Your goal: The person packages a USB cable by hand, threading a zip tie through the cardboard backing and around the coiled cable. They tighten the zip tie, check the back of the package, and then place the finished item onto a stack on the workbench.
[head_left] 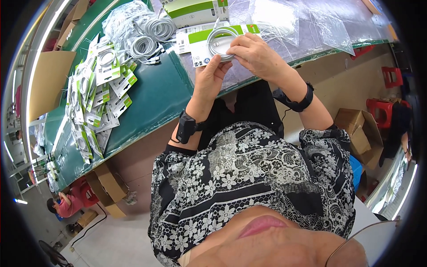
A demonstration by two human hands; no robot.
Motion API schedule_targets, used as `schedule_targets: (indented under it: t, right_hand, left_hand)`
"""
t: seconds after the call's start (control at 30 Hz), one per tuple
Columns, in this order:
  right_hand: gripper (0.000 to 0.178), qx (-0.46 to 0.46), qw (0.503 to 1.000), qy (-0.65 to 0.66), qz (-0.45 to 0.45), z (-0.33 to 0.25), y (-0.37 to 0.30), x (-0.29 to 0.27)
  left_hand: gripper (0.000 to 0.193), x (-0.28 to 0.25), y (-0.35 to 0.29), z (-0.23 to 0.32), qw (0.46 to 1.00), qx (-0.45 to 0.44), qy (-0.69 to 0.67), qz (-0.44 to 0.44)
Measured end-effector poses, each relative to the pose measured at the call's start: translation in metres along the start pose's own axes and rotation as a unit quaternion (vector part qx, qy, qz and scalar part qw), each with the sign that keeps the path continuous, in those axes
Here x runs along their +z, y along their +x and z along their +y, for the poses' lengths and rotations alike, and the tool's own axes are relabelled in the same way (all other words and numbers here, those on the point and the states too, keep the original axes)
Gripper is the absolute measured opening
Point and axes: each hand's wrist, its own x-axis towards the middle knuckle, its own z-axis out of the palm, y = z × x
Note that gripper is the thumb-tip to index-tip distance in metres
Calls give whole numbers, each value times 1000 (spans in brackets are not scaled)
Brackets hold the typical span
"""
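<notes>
A white cable coiled into a ring [210,42] lies against the face of a white and green packaging card [198,50], above the table's near edge. My left hand [211,79] grips the card's lower edge, its thumb on the front by the bottom of the coil and its other fingers partly hidden behind. My right hand [257,54] is closed in a pinch at the coil's right side, fingertips on the cable and card. Whether a thin tie is between those fingertips is too small to tell. Behind the card stands a green and white box [195,17].
Finished-looking carded cables [95,95] form a pile on the green tabletop [155,89] at left. Loose coiled cables [144,48] and a clear bag of them [122,20] sit nearer. White ties in a plastic bag [275,20] and another clear bag [333,33] lie right.
</notes>
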Motion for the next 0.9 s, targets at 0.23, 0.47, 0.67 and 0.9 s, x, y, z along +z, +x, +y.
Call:
schedule_targets:
  t: [0.23,0.47,0.67,0.9]
  right_hand:
    - [24,-16,1000,3,8,1,-6,-2]
    - [26,-51,999,16,11,5,-10,-3]
    - [29,-20,995,75,62,9,-23,37]
    - [28,-9,989,109,103,9,-27,58]
  left_hand:
    - [30,4,3,-6,997,-56,2,-56]
    - [30,13,-5,-10,997,-10,76,-7]
    - [29,9,-14,-12,980,54,177,66]
    - [24,-18,-20,-6,970,22,224,90]
